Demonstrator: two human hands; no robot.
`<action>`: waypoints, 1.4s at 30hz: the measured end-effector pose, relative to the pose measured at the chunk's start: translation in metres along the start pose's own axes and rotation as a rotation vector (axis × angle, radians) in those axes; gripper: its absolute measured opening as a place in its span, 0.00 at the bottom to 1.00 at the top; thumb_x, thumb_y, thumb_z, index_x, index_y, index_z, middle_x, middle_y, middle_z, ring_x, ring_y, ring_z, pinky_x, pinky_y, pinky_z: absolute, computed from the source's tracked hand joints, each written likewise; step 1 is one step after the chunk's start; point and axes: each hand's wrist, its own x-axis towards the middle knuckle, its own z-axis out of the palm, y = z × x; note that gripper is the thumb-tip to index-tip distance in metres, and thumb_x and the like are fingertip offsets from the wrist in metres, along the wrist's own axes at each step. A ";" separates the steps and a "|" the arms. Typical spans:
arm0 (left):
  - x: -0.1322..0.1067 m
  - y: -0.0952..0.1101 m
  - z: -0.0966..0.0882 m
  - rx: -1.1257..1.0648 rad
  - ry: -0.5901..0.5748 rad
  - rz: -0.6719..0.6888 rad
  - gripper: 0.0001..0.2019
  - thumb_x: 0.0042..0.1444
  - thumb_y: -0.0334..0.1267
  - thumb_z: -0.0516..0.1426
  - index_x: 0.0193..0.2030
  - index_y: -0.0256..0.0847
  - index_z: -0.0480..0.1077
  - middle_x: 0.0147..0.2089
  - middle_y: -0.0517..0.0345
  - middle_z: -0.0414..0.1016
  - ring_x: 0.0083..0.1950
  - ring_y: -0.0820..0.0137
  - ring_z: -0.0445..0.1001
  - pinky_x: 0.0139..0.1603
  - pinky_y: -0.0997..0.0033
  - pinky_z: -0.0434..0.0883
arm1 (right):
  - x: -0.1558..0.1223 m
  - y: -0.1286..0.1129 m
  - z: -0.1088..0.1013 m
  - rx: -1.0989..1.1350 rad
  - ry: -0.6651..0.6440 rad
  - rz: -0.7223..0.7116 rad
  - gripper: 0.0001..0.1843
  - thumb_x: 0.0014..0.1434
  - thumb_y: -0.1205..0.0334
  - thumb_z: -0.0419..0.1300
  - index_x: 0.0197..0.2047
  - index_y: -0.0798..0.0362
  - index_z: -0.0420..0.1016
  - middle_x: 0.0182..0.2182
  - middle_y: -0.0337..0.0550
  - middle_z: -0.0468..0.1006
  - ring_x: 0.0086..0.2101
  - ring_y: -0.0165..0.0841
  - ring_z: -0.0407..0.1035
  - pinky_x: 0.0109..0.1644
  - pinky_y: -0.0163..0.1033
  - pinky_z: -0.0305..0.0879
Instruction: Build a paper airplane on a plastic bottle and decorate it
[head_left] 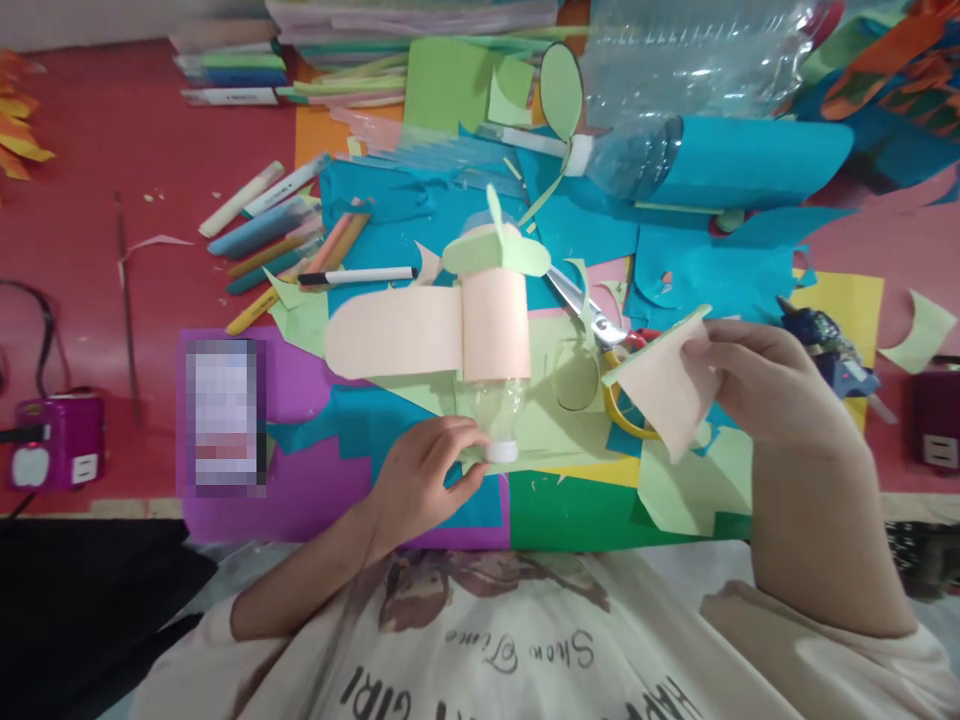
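A small clear plastic bottle [495,403] lies with its white cap toward me. Peach paper [495,325] wraps its middle, and a rounded peach paper wing [397,333] sticks out to the left. Light green paper fins [495,250] sit at its far end. My left hand [431,470] has its thumb and index finger at the left side of the cap, closed on the bottle. Between the thumb and fingers of my right hand [772,385] is a peach paper piece [671,385] with a light green edge, raised to the right of the bottle.
Scissors [600,325] with red and yellow handles lie beside the bottle. A phone [225,412] rests at the left, near several markers [262,215]. A larger blue-wrapped bottle [757,160] lies behind. A blue glue gun [829,350] is at the right. Paper scraps cover the red table [90,230].
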 end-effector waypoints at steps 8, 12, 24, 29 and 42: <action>-0.003 -0.009 -0.008 0.046 0.077 0.119 0.07 0.64 0.40 0.54 0.48 0.45 0.66 0.36 0.53 0.78 0.35 0.64 0.78 0.34 0.63 0.79 | 0.003 -0.015 0.013 -0.024 -0.254 0.351 0.11 0.33 0.56 0.69 0.20 0.53 0.75 0.13 0.39 0.72 0.13 0.32 0.65 0.12 0.33 0.53; 0.016 -0.013 -0.015 0.104 0.149 0.235 0.08 0.67 0.37 0.49 0.46 0.41 0.68 0.41 0.49 0.78 0.43 0.66 0.79 0.45 0.65 0.79 | 0.011 -0.018 0.021 -0.111 -0.324 0.317 0.14 0.38 0.52 0.67 0.25 0.53 0.75 0.15 0.39 0.73 0.14 0.33 0.66 0.13 0.34 0.53; 0.036 -0.013 -0.001 0.382 0.038 0.315 0.15 0.66 0.37 0.55 0.54 0.28 0.68 0.50 0.44 0.80 0.56 0.62 0.78 0.57 0.65 0.77 | 0.042 -0.040 0.054 -0.397 -0.715 0.092 0.14 0.54 0.49 0.65 0.28 0.51 0.78 0.28 0.41 0.77 0.25 0.30 0.68 0.25 0.37 0.59; 0.037 -0.011 -0.002 0.377 0.026 0.308 0.15 0.65 0.37 0.56 0.54 0.29 0.68 0.52 0.44 0.80 0.57 0.63 0.77 0.59 0.65 0.76 | 0.052 -0.038 0.058 -0.429 -0.744 0.107 0.13 0.56 0.48 0.64 0.29 0.49 0.78 0.28 0.40 0.77 0.25 0.32 0.69 0.24 0.38 0.58; 0.037 -0.010 -0.002 0.353 0.035 0.314 0.16 0.65 0.37 0.57 0.54 0.27 0.68 0.50 0.43 0.80 0.56 0.62 0.78 0.58 0.65 0.77 | 0.069 -0.036 0.068 -0.515 -0.741 0.014 0.14 0.55 0.47 0.64 0.29 0.49 0.79 0.31 0.40 0.78 0.30 0.34 0.70 0.30 0.40 0.59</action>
